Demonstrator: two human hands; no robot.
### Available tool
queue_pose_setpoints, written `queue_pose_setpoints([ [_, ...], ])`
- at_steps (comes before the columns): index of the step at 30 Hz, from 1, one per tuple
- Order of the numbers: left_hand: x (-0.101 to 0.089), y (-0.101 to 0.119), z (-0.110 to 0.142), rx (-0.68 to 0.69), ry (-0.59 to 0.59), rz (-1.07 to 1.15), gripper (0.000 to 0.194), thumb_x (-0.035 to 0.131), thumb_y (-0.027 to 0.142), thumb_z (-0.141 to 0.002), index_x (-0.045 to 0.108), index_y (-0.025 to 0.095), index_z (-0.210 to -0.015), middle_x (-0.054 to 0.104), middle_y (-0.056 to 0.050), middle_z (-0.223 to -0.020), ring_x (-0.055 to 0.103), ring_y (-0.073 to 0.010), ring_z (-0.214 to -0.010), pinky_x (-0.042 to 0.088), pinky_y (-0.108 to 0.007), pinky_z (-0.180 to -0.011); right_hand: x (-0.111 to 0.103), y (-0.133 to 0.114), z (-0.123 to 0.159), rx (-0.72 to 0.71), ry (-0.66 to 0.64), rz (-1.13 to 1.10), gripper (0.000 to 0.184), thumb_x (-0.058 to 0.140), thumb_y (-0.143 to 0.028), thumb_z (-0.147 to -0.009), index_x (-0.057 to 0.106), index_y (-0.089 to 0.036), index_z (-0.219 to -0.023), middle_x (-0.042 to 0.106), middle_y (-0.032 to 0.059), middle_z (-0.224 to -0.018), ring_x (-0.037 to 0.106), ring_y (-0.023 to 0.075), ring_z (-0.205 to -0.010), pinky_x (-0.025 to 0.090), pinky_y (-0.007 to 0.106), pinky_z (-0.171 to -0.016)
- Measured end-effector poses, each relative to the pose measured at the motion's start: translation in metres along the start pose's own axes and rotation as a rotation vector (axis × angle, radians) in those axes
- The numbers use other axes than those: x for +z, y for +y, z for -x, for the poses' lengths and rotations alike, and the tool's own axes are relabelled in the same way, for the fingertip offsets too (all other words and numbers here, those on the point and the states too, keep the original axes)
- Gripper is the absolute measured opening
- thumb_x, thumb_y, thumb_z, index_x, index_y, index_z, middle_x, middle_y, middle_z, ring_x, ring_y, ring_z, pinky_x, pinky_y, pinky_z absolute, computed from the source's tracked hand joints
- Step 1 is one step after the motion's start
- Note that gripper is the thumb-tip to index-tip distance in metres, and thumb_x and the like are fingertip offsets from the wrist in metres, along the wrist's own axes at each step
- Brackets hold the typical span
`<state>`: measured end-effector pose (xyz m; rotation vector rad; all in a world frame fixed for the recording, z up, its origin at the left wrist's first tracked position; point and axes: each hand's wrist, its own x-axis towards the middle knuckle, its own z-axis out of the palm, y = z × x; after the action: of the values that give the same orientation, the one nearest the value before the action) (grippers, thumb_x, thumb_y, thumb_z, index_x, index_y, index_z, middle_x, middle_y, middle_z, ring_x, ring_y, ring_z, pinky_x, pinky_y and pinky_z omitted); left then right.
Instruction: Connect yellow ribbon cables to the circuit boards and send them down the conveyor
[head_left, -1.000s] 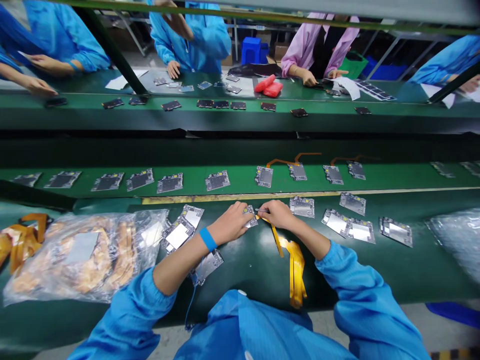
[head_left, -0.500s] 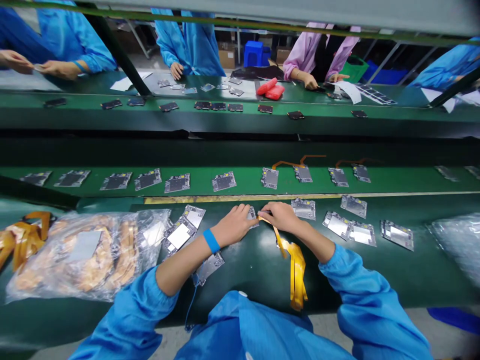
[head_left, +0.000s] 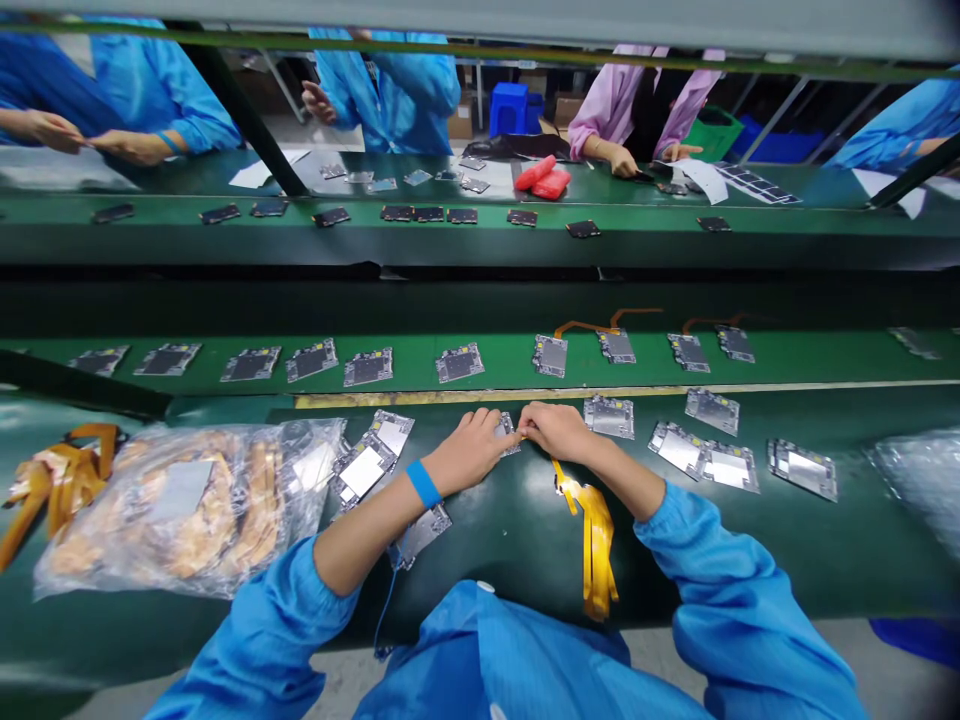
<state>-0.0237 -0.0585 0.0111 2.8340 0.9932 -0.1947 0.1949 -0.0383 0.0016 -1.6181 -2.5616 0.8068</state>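
My left hand (head_left: 474,446), with a blue band at the wrist, presses its fingers on a small circuit board (head_left: 507,432) on the bench, partly hidden by them. Close to that board's right edge, my right hand (head_left: 556,430) pinches the end of an orange flex cable (head_left: 556,466). A bundle of flex cables (head_left: 597,550) lies below my right hand. Left of my left hand, several circuit boards (head_left: 363,472) overlap, and another board (head_left: 424,535) lies partly under my forearm. To the right are more boards (head_left: 609,416). Whether cable and board touch is hidden by my fingertips.
A clear bag of coiled copper-coloured parts (head_left: 232,490) lies left, beside more flex cables (head_left: 64,475). Beyond the bench, a green belt (head_left: 409,372) carries spaced boards. Co-workers sit behind a farther belt (head_left: 495,222). A plastic bag (head_left: 922,480) is at right.
Boards on the near belt have shifted right; those on the farther belt have shifted left. A co-worker opposite has raised their hands off the table. My hands stay nearly in place.
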Motion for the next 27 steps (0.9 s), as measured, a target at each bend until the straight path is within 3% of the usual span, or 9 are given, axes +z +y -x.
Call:
queue_pose_setpoints([
  [6, -0.005, 0.005, -0.001, -0.098, -0.020, 0.034, 0.034, 0.055, 0.019, -0.094, 0.059, 0.016, -0.127, 0.055, -0.019, -0.127, 0.051, -0.0341, -0.117, 0.046, -0.047, -0.095, 0.003, 0.002, 0.005, -0.008, 0.060, -0.066, 0.010, 0.061, -0.024, -0.099, 0.070, -0.022, -0.097, 0.074, 0.0038, -0.102, 0.068, 0.0184, -0.089, 0.039, 0.027, -0.073],
  [12, -0.009, -0.002, -0.010, -0.176, 0.006, 0.108, 0.039, 0.064, 0.020, -0.083, 0.059, 0.015, -0.122, 0.057, -0.018, -0.116, 0.054, -0.0348, -0.110, 0.048, -0.047, -0.092, 0.007, 0.024, 0.040, 0.031, 0.363, -0.357, 0.018, 0.053, -0.032, -0.102, 0.066, -0.022, -0.094, 0.072, 0.0035, -0.092, 0.065, 0.0187, -0.084, 0.044, 0.029, -0.075],
  [16, -0.024, -0.024, -0.043, -0.309, 0.147, 0.222, 0.039, 0.065, 0.026, -0.084, 0.057, 0.015, -0.121, 0.056, -0.015, -0.115, 0.056, -0.0330, -0.109, 0.049, -0.044, -0.095, 0.007, 0.037, 0.068, 0.114, 0.499, -0.443, 0.023, 0.053, -0.041, -0.100, 0.065, -0.023, -0.093, 0.070, 0.0033, -0.086, 0.063, 0.0195, -0.077, 0.045, 0.030, -0.072],
  [20, -0.046, -0.053, -0.084, -0.500, 0.268, 0.250, 0.057, 0.062, 0.043, -0.093, 0.048, 0.012, -0.138, 0.056, -0.018, -0.124, 0.058, -0.0341, -0.114, 0.049, -0.045, -0.099, 0.012, 0.042, 0.088, 0.161, 0.534, -0.461, 0.029, 0.050, -0.046, -0.101, 0.064, -0.023, -0.090, 0.069, 0.0035, -0.084, 0.062, 0.0192, -0.074, 0.047, 0.031, -0.071],
  [23, -0.051, -0.071, -0.095, -0.535, 0.182, 0.166, 0.060, 0.059, 0.047, -0.095, 0.048, 0.012, -0.143, 0.056, -0.021, -0.130, 0.054, -0.0377, -0.123, 0.049, -0.046, -0.100, 0.018, 0.045, 0.101, 0.200, 0.533, -0.445, 0.033, 0.051, -0.051, -0.101, 0.066, -0.022, -0.095, 0.068, 0.0036, -0.084, 0.061, 0.0189, -0.072, 0.048, 0.031, -0.069],
  [27, -0.041, -0.086, -0.084, -0.474, -0.046, 0.042, 0.060, 0.063, 0.039, -0.091, 0.051, 0.018, -0.145, 0.056, -0.020, -0.136, 0.052, -0.0389, -0.126, 0.049, -0.048, -0.099, 0.022, 0.050, 0.122, 0.234, 0.437, -0.386, 0.035, 0.064, -0.055, -0.094, 0.070, -0.021, -0.101, 0.067, 0.0030, -0.081, 0.059, 0.0181, -0.067, 0.046, 0.029, -0.063],
])
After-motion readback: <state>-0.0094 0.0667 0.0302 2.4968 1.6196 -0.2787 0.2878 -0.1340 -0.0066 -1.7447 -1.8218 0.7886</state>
